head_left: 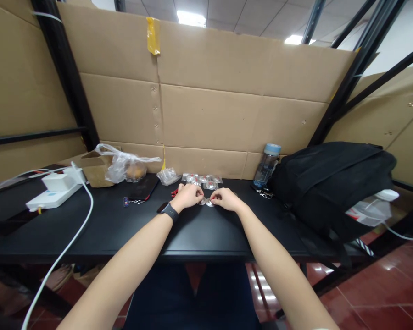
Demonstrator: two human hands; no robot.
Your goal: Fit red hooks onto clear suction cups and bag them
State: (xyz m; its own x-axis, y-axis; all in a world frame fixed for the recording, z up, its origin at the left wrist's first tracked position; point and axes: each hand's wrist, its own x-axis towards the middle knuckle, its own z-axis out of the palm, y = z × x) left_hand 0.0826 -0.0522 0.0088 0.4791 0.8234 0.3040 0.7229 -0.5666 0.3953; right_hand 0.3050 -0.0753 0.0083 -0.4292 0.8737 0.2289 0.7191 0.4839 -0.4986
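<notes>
Side by side over the black table (206, 233), my two hands almost meet. Fingers of my left hand (190, 197), on the arm with the dark watch (167, 211), pinch a small shiny round piece (203, 201). Thumb and fingertips of my right hand (226, 200) are closed on a second pale, shiny round piece (209, 203), with a bit of red at its top. Both pieces are too small to name. Just behind the hands lie several clear packets (210, 184) with silvery and red contents. A small red item (174, 193) lies beside my left hand, partly hidden.
Leftward are a crumpled clear bag (168, 176), a dark phone (142, 188), a plastic bag (122, 166) holding something orange, a cardboard box (98, 170) and a white power strip (54, 197) with cable. Rightward stand a water bottle (266, 167) and black backpack (330, 183). Cardboard (206, 114) walls the back.
</notes>
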